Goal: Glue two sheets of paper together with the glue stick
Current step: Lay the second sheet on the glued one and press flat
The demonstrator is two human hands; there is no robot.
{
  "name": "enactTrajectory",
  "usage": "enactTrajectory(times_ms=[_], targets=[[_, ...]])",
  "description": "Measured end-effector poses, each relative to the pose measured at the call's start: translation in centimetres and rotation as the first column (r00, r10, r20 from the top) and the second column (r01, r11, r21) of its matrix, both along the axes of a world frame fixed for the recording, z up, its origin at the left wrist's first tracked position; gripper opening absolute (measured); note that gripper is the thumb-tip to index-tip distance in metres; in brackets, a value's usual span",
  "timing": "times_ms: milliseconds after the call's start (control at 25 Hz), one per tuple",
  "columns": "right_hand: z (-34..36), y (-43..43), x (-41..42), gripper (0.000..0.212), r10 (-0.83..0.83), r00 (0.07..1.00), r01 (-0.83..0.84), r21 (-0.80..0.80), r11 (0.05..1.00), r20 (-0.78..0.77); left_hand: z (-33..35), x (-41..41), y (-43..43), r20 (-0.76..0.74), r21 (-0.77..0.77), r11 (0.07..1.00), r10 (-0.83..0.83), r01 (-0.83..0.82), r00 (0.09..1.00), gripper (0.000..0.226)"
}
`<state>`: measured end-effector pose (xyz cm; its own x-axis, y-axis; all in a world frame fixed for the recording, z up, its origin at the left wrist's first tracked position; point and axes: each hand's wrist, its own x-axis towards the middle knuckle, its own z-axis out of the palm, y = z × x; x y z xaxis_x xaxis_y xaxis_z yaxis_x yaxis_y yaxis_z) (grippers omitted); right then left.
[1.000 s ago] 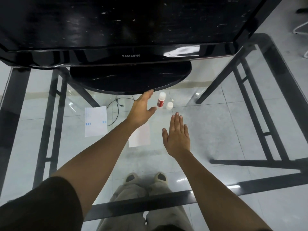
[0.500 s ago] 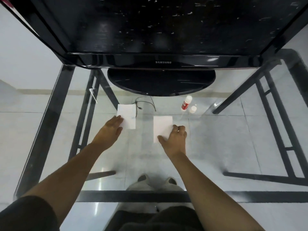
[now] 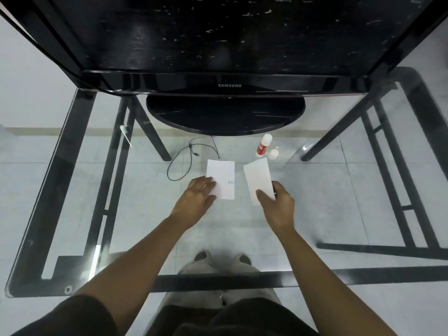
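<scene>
Two small white sheets are at the middle of the glass table (image 3: 327, 190). The left sheet (image 3: 224, 177), with small blue marks, lies flat under the fingertips of my left hand (image 3: 195, 200), which rests on its left edge. The plain right sheet (image 3: 258, 178) is tilted and lifted at its near end, pinched between thumb and fingers of my right hand (image 3: 277, 206). The red-and-white glue stick (image 3: 263, 145) stands upright behind the right sheet, with its white cap (image 3: 274, 153) beside it on the glass.
A black Samsung monitor with a round base (image 3: 225, 115) fills the far half of the table. A thin black cable (image 3: 186, 156) loops left of the sheets. The table's black frame (image 3: 218, 280) runs along the near edge; my legs and shoes show through the glass.
The left hand has slid the marked sheet rightward, closer to the other one. The right hand has gone from pressing the plain sheet to pinching it and lifting it at a tilt.
</scene>
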<state>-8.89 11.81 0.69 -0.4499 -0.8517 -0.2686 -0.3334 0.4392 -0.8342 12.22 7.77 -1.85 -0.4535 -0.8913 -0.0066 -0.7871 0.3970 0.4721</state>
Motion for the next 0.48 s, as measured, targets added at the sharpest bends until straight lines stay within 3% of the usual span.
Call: enactTrajectory(times_ms=[240, 480], targets=[[0.5, 1.2, -1.3, 0.017, 0.061, 0.939, -0.141, -0.219, 0.965, -0.339, -0.6, -2.0, 1.0, -0.035, -0.003, 1.0, 0.018, -0.018, 0.999, 0.037], [0.5, 1.6, 0.2, 0.035, 0.144, 0.88, -0.292, -0.276, 0.916, -0.453, -0.2, -1.9, 1.1, -0.054, 0.05, 0.997, 0.062, -0.059, 0.997, 0.042]])
